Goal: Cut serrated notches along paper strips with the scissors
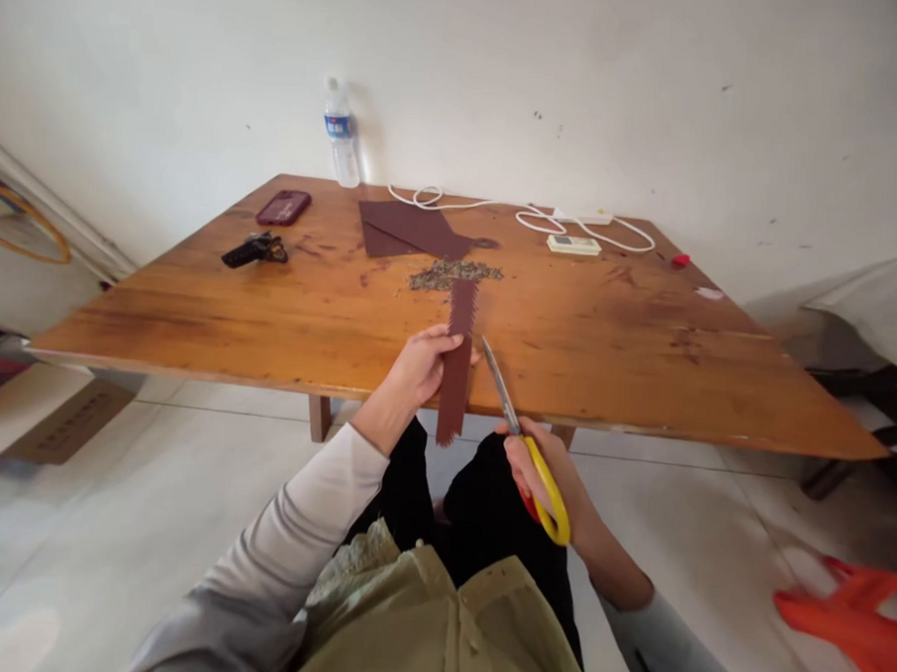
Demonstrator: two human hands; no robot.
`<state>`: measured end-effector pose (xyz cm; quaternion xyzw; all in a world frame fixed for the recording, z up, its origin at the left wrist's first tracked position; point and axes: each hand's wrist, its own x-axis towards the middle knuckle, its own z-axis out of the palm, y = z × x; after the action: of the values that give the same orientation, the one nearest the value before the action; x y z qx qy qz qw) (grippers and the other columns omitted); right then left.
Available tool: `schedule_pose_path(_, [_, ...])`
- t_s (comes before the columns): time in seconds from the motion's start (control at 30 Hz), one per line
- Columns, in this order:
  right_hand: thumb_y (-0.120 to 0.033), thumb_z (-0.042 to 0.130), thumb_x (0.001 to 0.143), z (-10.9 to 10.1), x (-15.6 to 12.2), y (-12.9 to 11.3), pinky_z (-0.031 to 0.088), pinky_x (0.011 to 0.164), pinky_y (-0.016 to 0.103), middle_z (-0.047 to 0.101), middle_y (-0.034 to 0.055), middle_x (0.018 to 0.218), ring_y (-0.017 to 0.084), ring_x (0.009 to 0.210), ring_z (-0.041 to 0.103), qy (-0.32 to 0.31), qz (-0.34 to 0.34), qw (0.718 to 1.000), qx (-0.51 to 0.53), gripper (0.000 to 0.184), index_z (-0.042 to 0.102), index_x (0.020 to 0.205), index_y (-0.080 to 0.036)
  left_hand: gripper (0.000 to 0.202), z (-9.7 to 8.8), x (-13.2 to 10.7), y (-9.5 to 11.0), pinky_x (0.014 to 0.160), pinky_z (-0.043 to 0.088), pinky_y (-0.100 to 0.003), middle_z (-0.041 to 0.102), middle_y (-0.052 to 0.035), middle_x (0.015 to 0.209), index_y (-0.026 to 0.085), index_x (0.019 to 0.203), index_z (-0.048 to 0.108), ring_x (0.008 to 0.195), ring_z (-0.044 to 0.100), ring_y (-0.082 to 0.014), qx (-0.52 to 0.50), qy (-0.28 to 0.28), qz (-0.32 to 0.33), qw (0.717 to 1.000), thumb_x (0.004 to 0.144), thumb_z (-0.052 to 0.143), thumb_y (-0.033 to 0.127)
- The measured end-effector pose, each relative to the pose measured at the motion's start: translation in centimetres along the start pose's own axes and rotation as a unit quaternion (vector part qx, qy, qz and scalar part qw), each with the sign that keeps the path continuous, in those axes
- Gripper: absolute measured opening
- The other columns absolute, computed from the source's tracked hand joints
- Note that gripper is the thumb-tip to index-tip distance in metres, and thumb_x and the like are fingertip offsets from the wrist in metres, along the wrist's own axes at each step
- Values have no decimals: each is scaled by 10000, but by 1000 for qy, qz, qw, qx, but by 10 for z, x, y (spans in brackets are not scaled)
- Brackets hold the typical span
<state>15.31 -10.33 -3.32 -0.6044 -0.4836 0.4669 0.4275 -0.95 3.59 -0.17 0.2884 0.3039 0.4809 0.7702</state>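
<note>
My left hand point(419, 364) is closed around the middle of a long dark maroon paper strip point(458, 361) with fringed edges, held upright over the table's front edge. My right hand point(543, 474) grips yellow-handled scissors point(523, 433); their metal blades point up toward the strip's right side, just apart from it. A small pile of cut scraps point(455, 272) lies on the wooden table point(197, 305) just beyond the strip. Larger maroon sheets point(413, 227) lie farther back.
At the back of the table are a water bottle point(342, 133), a dark red phone point(283, 207), a black object point(255, 250), a white cable point(528, 216) and a white remote point(573, 244). Something orange point(853, 611) lies on the floor at right.
</note>
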Motion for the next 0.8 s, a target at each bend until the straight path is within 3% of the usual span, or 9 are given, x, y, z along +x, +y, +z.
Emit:
schedule_pose_path(0.13, [-555, 654, 817, -11, 5, -31, 285, 340, 203, 401, -123, 469, 78, 343, 313, -43, 33, 996, 71, 403, 602, 976, -188, 269, 1, 0, 4, 654, 601, -334, 625, 28, 653, 177, 773, 523, 582, 692, -180, -8, 20, -9, 1000, 667, 748, 76])
schedule_pose_path(0.33, [-594, 658, 873, -23, 39, -66, 358, 340, 186, 475, -83, 558, 90, 392, 414, -64, 17, 984, 165, 420, 634, 1012, -199, 293, -3, 1, 10, 528, 545, -243, 680, -12, 664, 176, 780, 535, 542, 659, -147, -3, 16, -44, 999, 683, 812, 172])
schedule_pose_path(0.43, [-589, 723, 836, -20, 62, -61, 347, 365, 189, 507, -72, 566, 78, 393, 403, -91, 23, 947, 309, 408, 651, 941, -202, 324, -6, 1, 11, 478, 486, -204, 646, 16, 631, 179, 763, 536, 502, 603, -111, -29, 11, -50, 998, 655, 842, 194])
schedule_pose_path(0.57, [-654, 700, 825, -14, 83, -45, 339, 351, 187, 470, -88, 539, 71, 369, 354, -96, 36, 927, 361, 444, 637, 894, -220, 332, -8, 0, 11, 453, 442, -197, 629, 15, 627, 176, 763, 551, 492, 573, -104, -29, -7, -72, 997, 650, 857, 239])
schedule_pose_path(0.8, [-655, 761, 785, -20, 92, -28, 377, 334, 156, 484, -102, 555, 42, 367, 246, -126, 45, 889, 439, 472, 650, 942, -224, 347, -8, -1, 9, 423, 382, -203, 596, 30, 622, 188, 770, 544, 460, 533, -99, -44, -9, -87, 995, 653, 858, 277])
